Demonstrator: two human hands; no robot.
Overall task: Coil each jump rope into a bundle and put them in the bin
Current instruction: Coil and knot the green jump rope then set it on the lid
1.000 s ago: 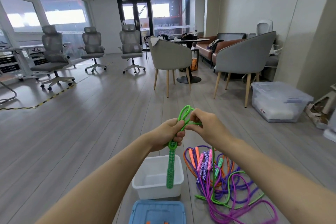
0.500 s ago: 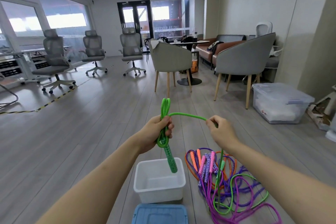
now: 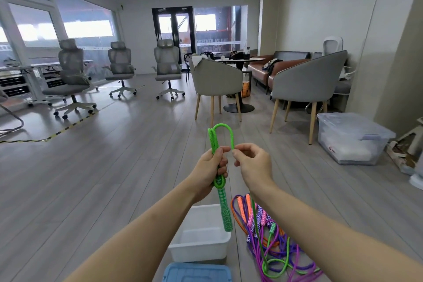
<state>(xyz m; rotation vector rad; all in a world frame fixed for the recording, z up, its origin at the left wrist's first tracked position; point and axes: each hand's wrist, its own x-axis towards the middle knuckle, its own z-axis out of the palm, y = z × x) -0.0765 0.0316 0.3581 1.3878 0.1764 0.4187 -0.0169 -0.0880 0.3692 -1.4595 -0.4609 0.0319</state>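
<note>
Two hands raised in front, both on one green jump rope point(image 3: 220, 144). Left hand point(image 3: 209, 170) clenched around the gathered green cord, with two loops standing up above the fist and one green patterned handle point(image 3: 224, 213) hanging straight down below it, over the far right corner of the white bin point(image 3: 201, 247). Right hand point(image 3: 254, 165) pinching the free end of the upper loop between thumb and forefinger, just beside the left thumb. Green cord trailing down past the right forearm to the floor.

One white bin, open, standing on the floor between the forearms. One blue lid point(image 3: 196, 272) lying flat just nearer than the bin, cut by the lower edge. One tangled pile of other ropes point(image 3: 272, 242) on the floor right of the bin: orange, pink and purple cords, with two orange handles, two pink handles, purple patterned handles and the second green handle point(image 3: 272, 228) lying among them. Exact count of purple handles hard to tell.

Cord braided, bright green; handle wrapped in a green and white diamond pattern.

Three grey office chairs point(image 3: 119, 64) far left, two grey armchairs point(image 3: 306, 80) ahead, one lidded clear storage box point(image 3: 350, 139) on the right. Right forearm covering part of the pile.
</note>
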